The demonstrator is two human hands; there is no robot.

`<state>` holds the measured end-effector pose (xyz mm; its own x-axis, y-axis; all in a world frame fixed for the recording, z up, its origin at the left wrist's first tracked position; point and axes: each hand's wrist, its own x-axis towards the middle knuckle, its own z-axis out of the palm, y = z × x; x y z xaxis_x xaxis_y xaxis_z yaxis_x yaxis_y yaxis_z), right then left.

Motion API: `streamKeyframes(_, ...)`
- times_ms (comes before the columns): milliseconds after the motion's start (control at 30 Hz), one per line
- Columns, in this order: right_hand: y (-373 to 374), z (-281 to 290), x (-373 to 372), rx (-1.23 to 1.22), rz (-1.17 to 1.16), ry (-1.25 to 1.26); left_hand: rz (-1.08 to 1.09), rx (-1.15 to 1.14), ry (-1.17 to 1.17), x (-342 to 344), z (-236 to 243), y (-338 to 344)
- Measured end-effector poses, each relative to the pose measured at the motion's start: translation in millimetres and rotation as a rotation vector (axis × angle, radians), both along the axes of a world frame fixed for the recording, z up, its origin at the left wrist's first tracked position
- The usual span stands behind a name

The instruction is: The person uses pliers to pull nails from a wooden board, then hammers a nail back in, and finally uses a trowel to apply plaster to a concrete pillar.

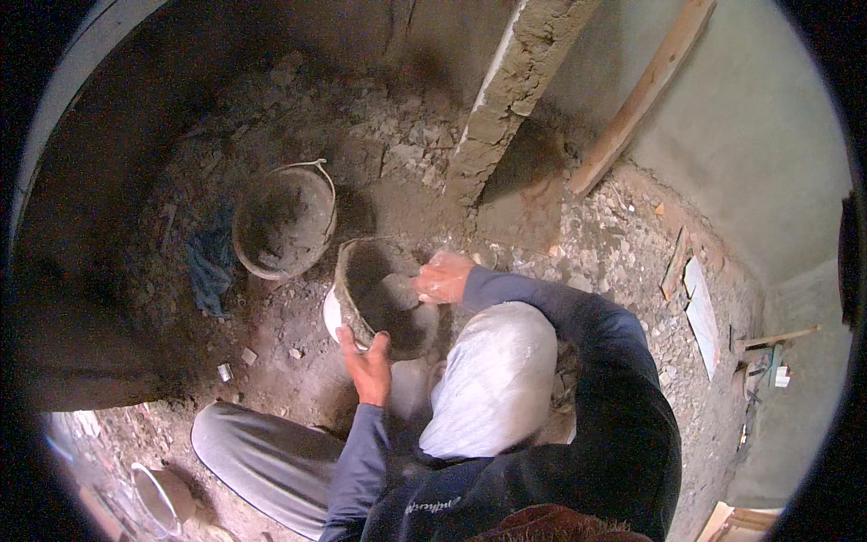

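Note:
A round bucket (332,312), pale outside and dark with grey residue inside, is tilted in front of my knees. My left hand (368,366) grips its near-left rim, thumb and fingers on either side of the edge. At the bucket's right side, my right hand (442,278) is closed, its knuckles over the opening. Beside those fingers, inside the bucket, shows a rounded grey patch (402,291); I cannot tell whether it is a tool's blade or a lump of mortar. What the right fingers hold is hidden.
Another mortar-stained bucket (284,221) with a wire handle stands ahead on the left, beside a blue cloth (210,262). A rough post (510,99) and a leaning wooden plank (641,99) rise ahead. Rubble (614,253) covers the ground. A pale bucket (163,499) is at lower left.

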<state>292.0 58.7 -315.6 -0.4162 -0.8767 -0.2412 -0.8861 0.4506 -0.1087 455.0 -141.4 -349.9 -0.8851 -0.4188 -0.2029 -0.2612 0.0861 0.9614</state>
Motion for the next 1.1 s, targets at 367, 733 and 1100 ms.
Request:
streamKeyframes(367,29,39,39,-0.083,-0.257,-0.154,0.007,0.032,0.025,5,-7,-5)
streamKeyframes(733,37,33,47,0.041,-0.279,-0.619,-0.004,-0.102,-0.006,11,2,-4)
streamKeyframes(1100,104,132,4,-0.26,-0.47,-0.147,0.071,0.346,0.029,-6,47,-24)
